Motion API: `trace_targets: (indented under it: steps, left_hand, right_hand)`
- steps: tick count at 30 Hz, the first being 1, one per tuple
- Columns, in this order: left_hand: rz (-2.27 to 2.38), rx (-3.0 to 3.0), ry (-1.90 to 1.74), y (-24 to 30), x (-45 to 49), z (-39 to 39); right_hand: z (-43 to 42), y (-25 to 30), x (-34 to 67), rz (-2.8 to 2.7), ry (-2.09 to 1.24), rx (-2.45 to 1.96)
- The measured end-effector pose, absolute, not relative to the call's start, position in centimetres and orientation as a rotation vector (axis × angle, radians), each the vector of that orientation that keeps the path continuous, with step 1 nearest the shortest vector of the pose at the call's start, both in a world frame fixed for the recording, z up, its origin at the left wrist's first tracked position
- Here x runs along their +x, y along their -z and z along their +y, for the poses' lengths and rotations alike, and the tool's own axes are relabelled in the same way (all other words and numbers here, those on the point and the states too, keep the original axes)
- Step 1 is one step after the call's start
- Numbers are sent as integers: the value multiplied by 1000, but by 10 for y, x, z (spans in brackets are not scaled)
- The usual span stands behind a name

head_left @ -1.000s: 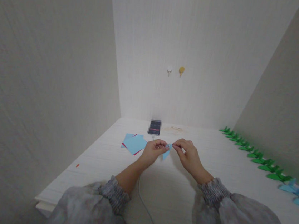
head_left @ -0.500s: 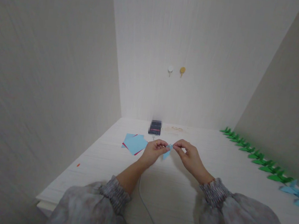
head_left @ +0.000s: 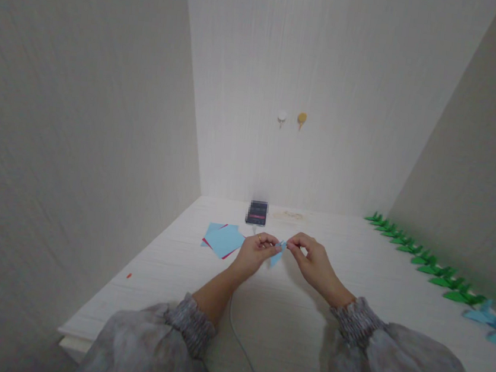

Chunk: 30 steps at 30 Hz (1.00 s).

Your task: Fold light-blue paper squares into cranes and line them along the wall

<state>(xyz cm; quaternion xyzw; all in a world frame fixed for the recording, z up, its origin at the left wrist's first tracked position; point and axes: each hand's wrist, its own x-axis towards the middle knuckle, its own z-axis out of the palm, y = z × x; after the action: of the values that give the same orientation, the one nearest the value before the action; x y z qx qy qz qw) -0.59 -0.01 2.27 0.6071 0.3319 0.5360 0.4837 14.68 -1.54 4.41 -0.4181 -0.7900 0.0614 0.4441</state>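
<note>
Between my two hands is a small folded piece of light blue paper, held just above the white table. My left hand, with a ring on one finger, pinches its left side between thumb and fingers. The fingertips of my right hand are closed on its upper right edge. Fingers cover part of the folds. Left of my left hand lie loose sheets of blue paper with red edges showing beneath.
A phone leans near the back wall, its cable running to the front edge. Green folded paper pieces line the right side, with blue folded paper nearest. An orange scrap lies left. Two hooks hang on the wall.
Almost nothing differs. My hands keep their pinch on the blue paper in the same place, and the whole view has shifted very slightly.
</note>
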Motion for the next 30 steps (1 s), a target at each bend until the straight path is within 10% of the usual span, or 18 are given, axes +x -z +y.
trace_targets:
  steps: [30]
  left_hand:
    - [829, 1461, -1265, -18, -6, 2]
  right_hand:
    - [-10, -34, 144, -1858, -380, -1041]
